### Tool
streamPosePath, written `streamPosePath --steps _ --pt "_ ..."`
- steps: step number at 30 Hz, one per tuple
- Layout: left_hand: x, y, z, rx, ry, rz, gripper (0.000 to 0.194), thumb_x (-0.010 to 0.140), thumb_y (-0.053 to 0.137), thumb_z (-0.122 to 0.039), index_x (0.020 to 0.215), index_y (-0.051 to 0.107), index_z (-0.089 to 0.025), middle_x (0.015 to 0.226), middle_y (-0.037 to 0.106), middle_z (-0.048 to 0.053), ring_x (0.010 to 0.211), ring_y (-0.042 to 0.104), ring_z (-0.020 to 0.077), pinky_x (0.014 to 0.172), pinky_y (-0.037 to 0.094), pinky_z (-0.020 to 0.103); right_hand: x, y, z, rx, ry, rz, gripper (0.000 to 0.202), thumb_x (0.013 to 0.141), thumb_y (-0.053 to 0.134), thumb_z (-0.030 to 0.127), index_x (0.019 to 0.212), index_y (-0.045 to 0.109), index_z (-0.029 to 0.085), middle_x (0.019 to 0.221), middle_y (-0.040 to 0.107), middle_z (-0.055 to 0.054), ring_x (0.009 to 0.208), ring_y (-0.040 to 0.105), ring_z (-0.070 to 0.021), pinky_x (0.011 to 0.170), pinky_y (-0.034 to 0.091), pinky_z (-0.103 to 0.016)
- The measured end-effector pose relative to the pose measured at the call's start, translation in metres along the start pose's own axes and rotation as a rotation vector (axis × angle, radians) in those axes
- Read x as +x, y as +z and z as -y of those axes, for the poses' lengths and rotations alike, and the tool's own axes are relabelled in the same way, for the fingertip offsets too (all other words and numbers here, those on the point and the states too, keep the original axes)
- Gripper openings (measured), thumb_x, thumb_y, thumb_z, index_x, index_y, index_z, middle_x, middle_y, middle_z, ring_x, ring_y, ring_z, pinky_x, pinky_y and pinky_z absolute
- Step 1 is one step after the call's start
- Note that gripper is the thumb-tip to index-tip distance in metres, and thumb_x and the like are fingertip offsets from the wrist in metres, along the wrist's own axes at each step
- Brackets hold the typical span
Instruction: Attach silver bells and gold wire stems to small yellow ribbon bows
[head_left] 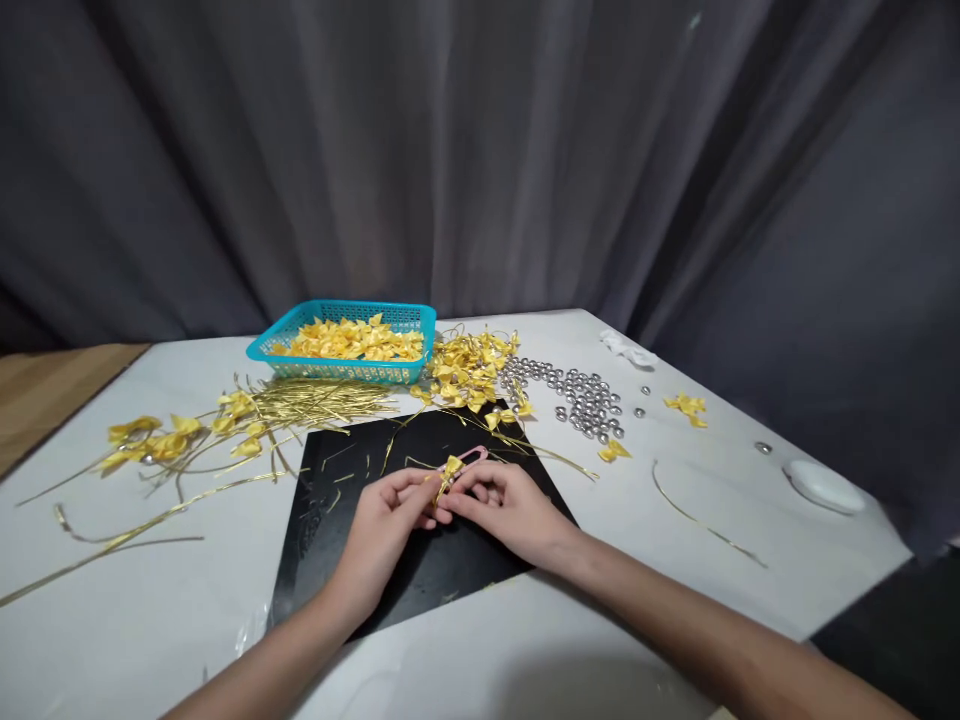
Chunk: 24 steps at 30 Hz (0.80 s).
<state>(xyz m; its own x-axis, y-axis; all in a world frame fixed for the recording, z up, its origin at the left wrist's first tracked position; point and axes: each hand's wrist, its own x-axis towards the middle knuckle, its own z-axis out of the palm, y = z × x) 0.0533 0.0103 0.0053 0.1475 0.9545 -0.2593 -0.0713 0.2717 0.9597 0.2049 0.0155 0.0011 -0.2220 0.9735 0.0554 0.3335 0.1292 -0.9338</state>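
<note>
Over the black mat (315,570), my two hands meet at a small yellow ribbon bow (451,468) with a bit of gold twist tie about it. My left hand (397,510) pinches the bow from the left, thumb and fingers closed. From the right, my right hand (510,500) is closed on the same bow, its fingertips touching those of the left. Just behind the fingers lies a pink looped handle (478,454); the rest of that tool is hidden. Short gold tie scraps are scattered on the mat.
A blue basket (341,368) of yellow bows stands at the back, with gold twist ties (322,398) in front. Beside it are a pile of tied bows (469,362) and many silver beads (589,400). A white oval object (823,487) lies at the right.
</note>
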Motion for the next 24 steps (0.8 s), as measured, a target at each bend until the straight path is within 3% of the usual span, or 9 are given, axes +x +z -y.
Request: streamPosePath --steps 5,9,13,17,20,24 --pt "0.0 0.0 0.003 -0.031 0.021 0.007 0.022 0.068 0.07 -0.035 0.075 0.067 -0.014 0.064 0.068 0.002 0.057 0.06 0.0113 0.057 0.045 0.021 0.003 -0.008 0.004 0.064 0.061 0.085 0.015 0.077 0.059 0.026 0.068 0.059 0.014 0.055 0.038 0.007 0.048 0.032 -0.0054 0.042 0.028 -0.016" --pt "0.001 0.001 0.003 -0.044 0.006 -0.011 0.022 0.069 0.07 -0.034 0.076 0.066 -0.014 0.062 0.068 0.001 0.056 0.059 0.01 0.056 0.045 0.02 0.003 -0.022 0.015 0.055 0.159 0.21 0.015 0.083 0.049 0.026 0.073 0.054 0.018 0.049 0.038 0.009 0.037 0.03 -0.0049 0.033 0.024 -0.015" --pt "0.003 0.0 0.003 -0.032 -0.005 -0.01 0.021 0.071 0.069 -0.033 0.078 0.065 -0.014 0.064 0.068 0.001 0.058 0.059 0.0093 0.057 0.045 0.019 0.006 -0.04 0.021 0.029 0.192 0.298 0.008 0.078 0.055 0.018 0.07 0.055 0.017 0.064 0.058 0.004 0.045 0.042 -0.0046 0.037 0.031 -0.014" --pt "0.003 0.0 0.004 -0.03 -0.005 0.007 0.02 0.071 0.069 -0.032 0.078 0.065 -0.014 0.064 0.068 0.001 0.058 0.059 0.0096 0.057 0.045 0.019 0.008 -0.053 0.024 0.032 0.216 0.417 0.01 0.071 0.059 0.008 0.077 0.06 0.016 0.055 0.061 0.004 0.048 0.05 -0.0059 0.041 0.032 -0.013" --pt "0.002 0.001 0.004 -0.041 -0.005 0.014 0.021 0.07 0.07 -0.032 0.077 0.065 -0.013 0.063 0.068 0.0 0.057 0.059 0.0088 0.056 0.044 0.018 0.008 -0.061 0.026 0.078 0.231 0.563 0.017 0.074 0.057 0.012 0.089 0.061 0.018 0.06 0.065 0.004 0.042 0.045 -0.0046 0.033 0.027 -0.012" --pt "0.003 0.001 0.005 -0.059 0.012 -0.015 0.023 0.068 0.07 -0.033 0.076 0.065 -0.012 0.061 0.068 0.001 0.054 0.058 0.0089 0.054 0.044 0.018 0.011 -0.069 0.023 0.171 0.251 0.719 0.011 0.077 0.06 0.022 0.083 0.065 0.014 0.071 0.07 -0.002 0.037 0.042 -0.0017 0.032 0.033 -0.011"
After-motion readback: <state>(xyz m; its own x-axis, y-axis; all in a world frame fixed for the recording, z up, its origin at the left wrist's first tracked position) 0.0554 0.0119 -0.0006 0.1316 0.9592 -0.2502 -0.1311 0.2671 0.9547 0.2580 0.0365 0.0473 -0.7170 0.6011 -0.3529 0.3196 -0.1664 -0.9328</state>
